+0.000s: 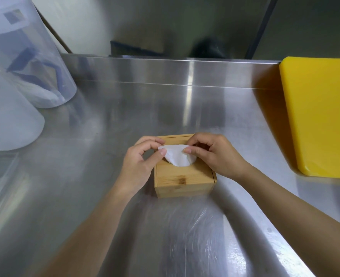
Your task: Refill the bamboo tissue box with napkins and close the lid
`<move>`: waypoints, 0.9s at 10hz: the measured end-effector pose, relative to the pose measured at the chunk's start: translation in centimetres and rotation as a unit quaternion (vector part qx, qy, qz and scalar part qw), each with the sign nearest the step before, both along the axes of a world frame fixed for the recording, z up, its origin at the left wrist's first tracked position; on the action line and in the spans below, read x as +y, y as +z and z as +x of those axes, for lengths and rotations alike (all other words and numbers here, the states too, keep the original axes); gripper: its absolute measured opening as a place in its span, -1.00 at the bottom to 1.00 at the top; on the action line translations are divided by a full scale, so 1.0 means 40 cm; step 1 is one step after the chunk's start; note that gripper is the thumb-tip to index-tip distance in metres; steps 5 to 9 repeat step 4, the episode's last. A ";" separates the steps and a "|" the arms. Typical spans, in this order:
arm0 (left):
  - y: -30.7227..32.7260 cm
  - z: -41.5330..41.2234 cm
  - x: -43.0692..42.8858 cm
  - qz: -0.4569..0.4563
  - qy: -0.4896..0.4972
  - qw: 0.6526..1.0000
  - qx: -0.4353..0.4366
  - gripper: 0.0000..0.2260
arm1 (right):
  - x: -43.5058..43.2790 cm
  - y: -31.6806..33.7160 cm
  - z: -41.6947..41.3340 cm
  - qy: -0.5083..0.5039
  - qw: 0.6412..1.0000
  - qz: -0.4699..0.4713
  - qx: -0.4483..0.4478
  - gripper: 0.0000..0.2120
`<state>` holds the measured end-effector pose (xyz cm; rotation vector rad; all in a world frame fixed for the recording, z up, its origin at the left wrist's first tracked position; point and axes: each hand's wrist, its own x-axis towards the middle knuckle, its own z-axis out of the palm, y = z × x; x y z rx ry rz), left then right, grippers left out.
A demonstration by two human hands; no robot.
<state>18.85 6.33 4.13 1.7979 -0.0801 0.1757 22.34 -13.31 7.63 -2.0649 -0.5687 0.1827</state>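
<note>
A small bamboo tissue box (185, 182) stands on the steel counter in the middle of the head view, its lid lying flat on top. A white napkin (178, 155) sticks up out of the oval slot in the lid. My left hand (140, 162) pinches the napkin's left corner between thumb and forefinger. My right hand (215, 154) pinches its right corner the same way. Both hands hover over the top of the box, hiding its far corners.
The steel counter (125, 120) has a raised back edge. Two translucent plastic tubs (21, 76) stand at the left. A thick yellow cutting board (323, 116) lies at the right. Clear plastic wrap (185, 236) lies on the counter near me.
</note>
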 end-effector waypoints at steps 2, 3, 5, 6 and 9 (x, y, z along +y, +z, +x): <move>0.013 0.000 -0.016 0.034 -0.009 0.999 -0.027 -0.91 | -0.014 0.000 -0.005 -0.036 0.996 0.065 0.047 -0.90; 0.015 -0.003 -0.016 0.023 0.003 0.999 -0.036 -0.91 | -0.015 0.002 -0.006 -0.032 0.997 0.056 0.036 -0.92; 0.023 -0.009 -0.006 -0.018 0.033 0.998 -0.043 -0.93 | -0.024 0.017 -0.006 -0.066 0.995 0.071 0.009 -0.95; 0.023 -0.009 -0.006 -0.018 0.033 0.998 -0.043 -0.93 | -0.024 0.017 -0.006 -0.066 0.995 0.071 0.009 -0.95; 0.023 -0.009 -0.006 -0.018 0.033 0.998 -0.043 -0.93 | -0.024 0.017 -0.006 -0.066 0.995 0.071 0.009 -0.95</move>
